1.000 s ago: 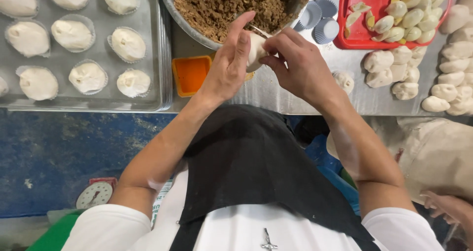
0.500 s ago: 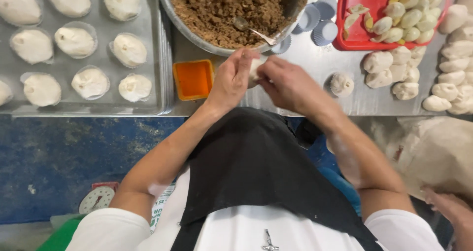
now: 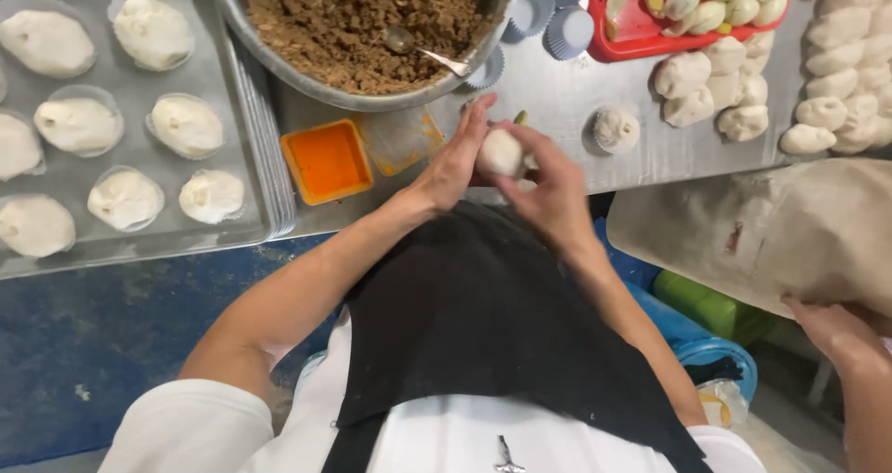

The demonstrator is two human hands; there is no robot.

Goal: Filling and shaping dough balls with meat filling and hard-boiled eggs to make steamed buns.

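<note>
Dough ball (image 3: 502, 151) sat just above the centre of the frame, cupped between both hands over the steel desk (image 3: 557, 92). The left hand (image 3: 455, 157) curled around its left side, and the right hand (image 3: 548, 180) clasped it from the right and below. Above them stood a metal bowl (image 3: 232, 13) of brown filling with a spoon (image 3: 423, 50) in it. An orange square container (image 3: 327, 161) lay left of the hands, and a tray (image 3: 251, 148) of shaped buns filled the upper left.

Pale round dough ball (image 3: 502, 152) — smooth, cupped between both hands
</note>
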